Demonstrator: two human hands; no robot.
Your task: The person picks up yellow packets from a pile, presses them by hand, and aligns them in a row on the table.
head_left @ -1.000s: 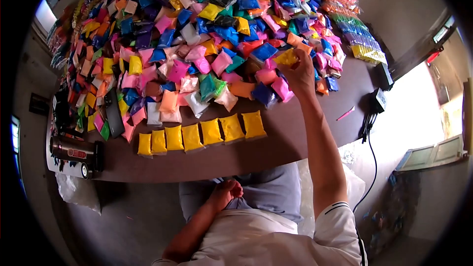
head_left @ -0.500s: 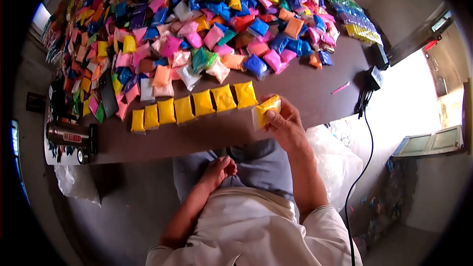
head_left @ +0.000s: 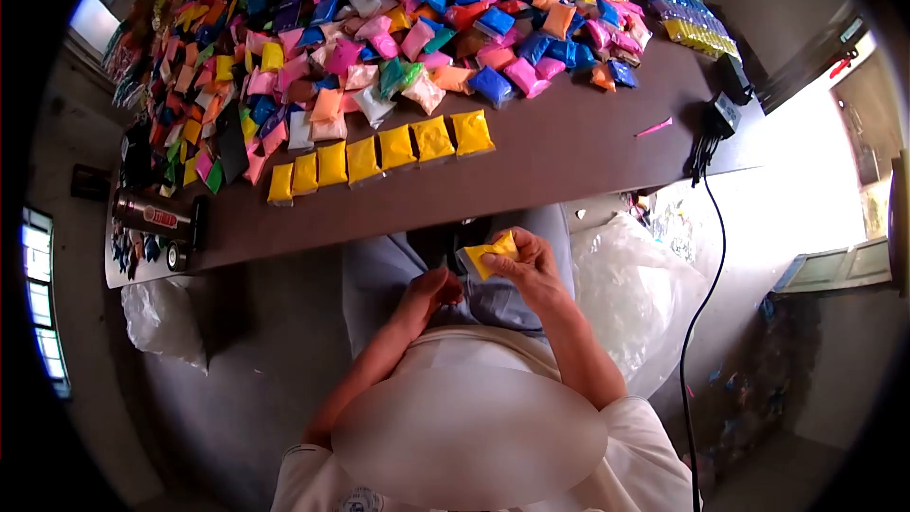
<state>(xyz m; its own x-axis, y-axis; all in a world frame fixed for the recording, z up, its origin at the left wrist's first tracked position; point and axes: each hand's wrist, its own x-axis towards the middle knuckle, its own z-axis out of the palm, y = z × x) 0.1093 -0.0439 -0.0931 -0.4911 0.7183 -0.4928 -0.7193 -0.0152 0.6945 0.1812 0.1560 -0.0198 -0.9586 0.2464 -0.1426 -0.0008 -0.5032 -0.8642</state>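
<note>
My right hand (head_left: 526,270) pinches a small yellow packet (head_left: 490,255) with a clear plastic edge, thumb on its face, above my lap and in front of the table edge. My left hand (head_left: 433,293) rests over my lap to the left of it, fingers curled in, with nothing visible in them. On the table beyond, several yellow packets lie side by side in a slightly slanted row, the rightmost yellow packet (head_left: 471,133) being closest to my right hand's side.
A large heap of packets in many colours (head_left: 379,38) covers the far part of the brown table (head_left: 569,152). A dark flask (head_left: 152,215) lies at left. A pink pen-like stick (head_left: 654,127) and a black cable (head_left: 718,246) are at right. Clear plastic bags (head_left: 635,294) stand below.
My right hand has drawn the yellow packet back from over the table to above my lap. My left hand has lifted slightly and moved right. The view has shifted, so the table appears higher.
</note>
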